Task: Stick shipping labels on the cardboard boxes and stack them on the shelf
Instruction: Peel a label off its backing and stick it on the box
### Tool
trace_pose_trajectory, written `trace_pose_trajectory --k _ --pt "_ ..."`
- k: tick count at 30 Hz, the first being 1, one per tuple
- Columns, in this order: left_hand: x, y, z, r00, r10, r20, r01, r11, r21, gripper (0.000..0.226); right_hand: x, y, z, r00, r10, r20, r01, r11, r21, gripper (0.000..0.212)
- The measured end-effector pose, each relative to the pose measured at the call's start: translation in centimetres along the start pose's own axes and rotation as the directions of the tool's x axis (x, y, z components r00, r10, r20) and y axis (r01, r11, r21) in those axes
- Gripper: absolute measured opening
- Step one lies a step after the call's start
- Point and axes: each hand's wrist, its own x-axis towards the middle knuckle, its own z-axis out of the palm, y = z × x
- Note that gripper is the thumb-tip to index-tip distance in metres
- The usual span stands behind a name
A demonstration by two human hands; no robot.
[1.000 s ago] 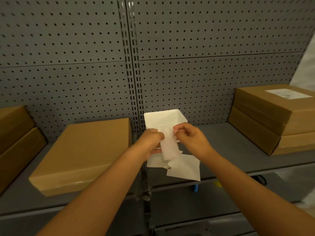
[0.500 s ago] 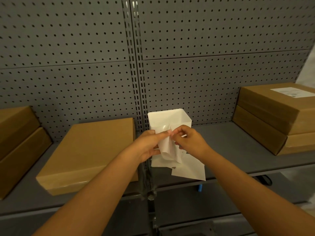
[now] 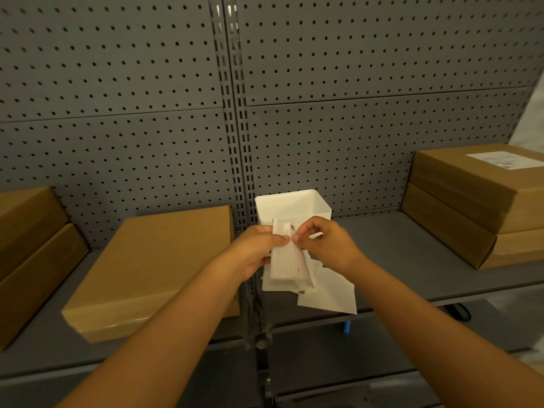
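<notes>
Both hands meet in front of me over the grey shelf [image 3: 412, 254]. My left hand [image 3: 256, 250] grips a white shipping label sheet [image 3: 287, 262] from the left. My right hand [image 3: 326, 241] pinches its upper edge, with the fingertips of both hands nearly touching. Under them lie several loose white label sheets [image 3: 329, 295] on the shelf. A plain flat cardboard box [image 3: 153, 266] rests just left of my hands, no label on its top.
A white plastic bin [image 3: 291, 206] stands behind my hands against the pegboard. Two stacked boxes [image 3: 477, 207] sit at the right, the top one bearing a label [image 3: 503, 160]. Two more stacked boxes [image 3: 29, 245] stand at the far left. A lower shelf lies below.
The label sheet has been turned more upright between my hands, and my right fingers have shifted to its upper edge. The view moved slightly.
</notes>
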Motion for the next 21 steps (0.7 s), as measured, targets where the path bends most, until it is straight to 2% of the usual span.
trace_pose_trajectory --k 3,6,11,16,21 --pt "0.1 -0.2 -0.4 0.998 0.038 -0.041 -0.037 0.999 0.028 0.031 -0.1 0.1 -0.1 1.0 0.006 0.005 -0.006 1.0 0.005 0.015" --pt "0.3 -0.2 -0.6 0.992 0.094 -0.08 -0.087 0.992 0.093 0.037 -0.2 -0.4 0.1 1.0 0.006 0.023 -0.007 0.999 0.047 0.025" --pt "0.1 0.1 -0.6 0.991 0.122 -0.049 -0.115 0.986 0.124 0.036 -0.3 -1.2 0.2 1.0 0.023 -0.004 -0.022 0.999 0.032 0.023" --pt "-0.3 0.4 -0.5 0.997 0.082 -0.011 -0.081 0.995 0.065 0.029 -0.3 -1.2 0.0 0.996 0.086 0.019 -0.088 0.992 0.091 0.016" --pt "-0.3 0.4 -0.1 0.997 0.066 -0.037 -0.066 0.998 0.013 0.024 -0.1 -1.3 0.1 0.992 0.121 0.021 -0.123 0.986 0.112 0.016"
